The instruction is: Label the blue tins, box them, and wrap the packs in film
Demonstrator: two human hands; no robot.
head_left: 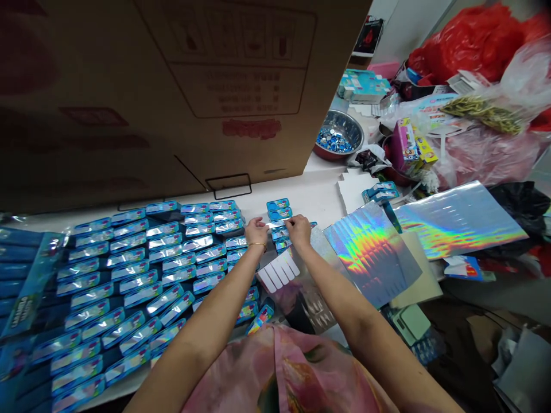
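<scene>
A thin pale sticker point(278, 224) stretches between my two hands, over a short column of small blue boxes point(279, 214). My left hand point(256, 232) pinches its left end, and my right hand point(300, 230) has thumb and finger closed on the right end. More blue boxes point(280, 235) lie just below the sticker, partly hidden by my fingers. Nearer to me is a sheet with white sticker strips point(279, 271), between my forearms. Rows of blue boxes with shiny strips on top point(142, 293) cover the table to the left.
A large cardboard box point(181, 143) stands along the table's back. Rainbow-shiny sheets point(372, 252) lie at the right. Behind them are a metal bowl point(350, 127) of small blue and silver pieces and a purple box point(404, 146). Red plastic bags point(473, 43) are piled at the far right.
</scene>
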